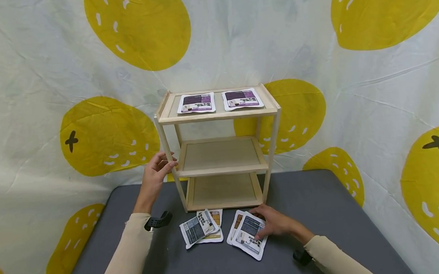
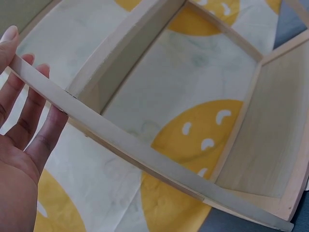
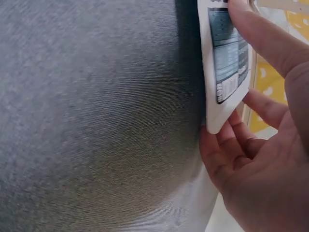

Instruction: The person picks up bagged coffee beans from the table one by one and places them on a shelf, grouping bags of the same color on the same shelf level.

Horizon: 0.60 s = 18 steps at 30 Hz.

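My left hand (image 1: 159, 167) holds the left front post of a three-tier wooden shelf (image 1: 222, 170). In the left wrist view the thumb lies on one side of the post (image 2: 145, 145) and the fingers on the other. On the table at the shelf's right front, my right hand (image 1: 276, 222) grips a flat white packet (image 1: 250, 235) with a dark blue label by its edge. Its thumb (image 3: 265, 38) rests on the packet's face. Beneath this packet another packet (image 1: 235, 224) with a brown label is partly hidden.
Two purple-labelled packets (image 1: 197, 103) lie side by side on the top tier. Left of the right hand's pile, a dark-labelled packet (image 1: 195, 230) overlaps an orange-labelled packet (image 1: 216, 235) on the grey table (image 1: 340, 213). Behind hangs a white cloth (image 1: 215, 39) with yellow fruit prints.
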Motion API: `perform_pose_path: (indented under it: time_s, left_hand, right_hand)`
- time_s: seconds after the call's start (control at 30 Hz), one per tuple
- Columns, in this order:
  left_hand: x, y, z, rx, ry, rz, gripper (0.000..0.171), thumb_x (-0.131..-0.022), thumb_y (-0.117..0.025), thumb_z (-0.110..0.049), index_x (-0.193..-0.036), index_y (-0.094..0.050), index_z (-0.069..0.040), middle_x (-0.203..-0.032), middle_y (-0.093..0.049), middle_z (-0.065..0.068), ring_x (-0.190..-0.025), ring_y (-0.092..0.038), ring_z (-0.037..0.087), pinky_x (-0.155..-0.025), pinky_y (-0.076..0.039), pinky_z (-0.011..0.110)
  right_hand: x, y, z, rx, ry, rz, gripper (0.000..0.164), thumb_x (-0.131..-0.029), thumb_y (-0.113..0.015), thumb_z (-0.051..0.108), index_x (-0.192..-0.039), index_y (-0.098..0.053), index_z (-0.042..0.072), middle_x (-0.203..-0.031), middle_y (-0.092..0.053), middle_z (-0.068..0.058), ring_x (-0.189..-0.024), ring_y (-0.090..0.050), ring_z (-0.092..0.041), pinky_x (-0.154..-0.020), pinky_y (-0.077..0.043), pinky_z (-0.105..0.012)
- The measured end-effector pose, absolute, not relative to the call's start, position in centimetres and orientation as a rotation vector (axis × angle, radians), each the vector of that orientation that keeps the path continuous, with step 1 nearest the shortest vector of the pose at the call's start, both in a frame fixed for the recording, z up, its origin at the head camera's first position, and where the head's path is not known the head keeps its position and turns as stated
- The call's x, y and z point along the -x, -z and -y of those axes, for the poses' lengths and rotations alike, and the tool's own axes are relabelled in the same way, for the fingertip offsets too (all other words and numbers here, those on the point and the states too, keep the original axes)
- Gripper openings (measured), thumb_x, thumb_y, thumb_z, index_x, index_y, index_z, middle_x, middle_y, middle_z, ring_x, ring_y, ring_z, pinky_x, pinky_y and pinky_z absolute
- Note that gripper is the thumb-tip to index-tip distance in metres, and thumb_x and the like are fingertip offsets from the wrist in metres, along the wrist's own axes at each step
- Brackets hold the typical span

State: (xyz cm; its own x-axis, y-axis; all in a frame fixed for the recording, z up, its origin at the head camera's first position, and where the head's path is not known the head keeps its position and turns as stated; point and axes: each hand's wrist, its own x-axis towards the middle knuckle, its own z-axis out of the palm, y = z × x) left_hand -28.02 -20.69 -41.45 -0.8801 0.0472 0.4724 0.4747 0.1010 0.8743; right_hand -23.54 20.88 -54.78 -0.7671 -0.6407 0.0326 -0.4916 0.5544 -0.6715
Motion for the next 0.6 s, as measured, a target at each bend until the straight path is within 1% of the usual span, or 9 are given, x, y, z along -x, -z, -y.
perform_pose_path:
  time_s: [0.13, 0.27, 0.43, 0.5, 0.6]
  left_hand:
    - [28.06, 41.41, 20.73, 0.511, 1.836, 2.065, 0.032, -0.100, -0.067, -0.019, -0.129, -0.060, -0.008, -0.113, -0.065, 0.007, -0.105, -0.068, 0.020, -0.089, -0.056, 0.028]
    - [28.07, 41.42, 20.74, 0.504, 1.840, 2.065, 0.032, -0.099, -0.067, -0.020, -0.129, -0.061, -0.009, -0.113, -0.065, 0.007, -0.107, -0.067, 0.027, -0.089, -0.056, 0.029]
    - [28.06, 41.31, 20.72, 0.507, 1.845, 2.060, 0.033, -0.099, -0.068, -0.019, -0.129, -0.061, -0.008, -0.113, -0.065, 0.009, -0.109, -0.066, 0.035, -0.089, -0.057, 0.029]
    - [28.04, 41.31, 20.74, 0.512, 1.842, 2.061, 0.033, -0.099, -0.067, -0.019, -0.129, -0.061, -0.008, -0.113, -0.065, 0.009, -0.109, -0.066, 0.033, -0.090, -0.057, 0.028]
    - [28.03, 41.35, 20.78, 0.517, 1.840, 2.062, 0.033, -0.099, -0.067, -0.018, -0.129, -0.060, -0.007, -0.113, -0.064, 0.010, -0.107, -0.067, 0.029, -0.090, -0.056, 0.028]
  right_hand:
    - [23.48, 54.98, -20.70, 0.959, 0.987, -2.641, 0.073, -0.069, -0.094, 0.036, -0.127, -0.064, 0.004, -0.122, -0.054, -0.008, -0.112, -0.051, -0.027, -0.098, -0.044, -0.035]
    - [23.30, 55.08, -20.51, 0.966, 1.031, -2.659, 0.068, -0.068, -0.095, 0.034, -0.121, -0.063, 0.006, -0.119, -0.051, -0.007, -0.110, -0.051, -0.025, -0.097, -0.044, -0.034]
    - [23.33, 54.73, -20.26, 0.923, 0.988, -2.724, 0.065, -0.066, -0.095, 0.035, -0.116, -0.063, 0.009, -0.119, -0.058, -0.004, -0.111, -0.050, -0.025, -0.097, -0.044, -0.041]
    - [23.45, 54.60, -20.19, 0.908, 0.959, -2.748, 0.064, -0.066, -0.096, 0.036, -0.114, -0.063, 0.010, -0.117, -0.061, -0.002, -0.111, -0.050, -0.025, -0.097, -0.043, -0.044]
    - [23.62, 54.51, -20.17, 0.917, 0.958, -2.744, 0.061, -0.067, -0.095, 0.035, -0.112, -0.063, 0.011, -0.114, -0.062, 0.000, -0.107, -0.052, -0.022, -0.094, -0.045, -0.041]
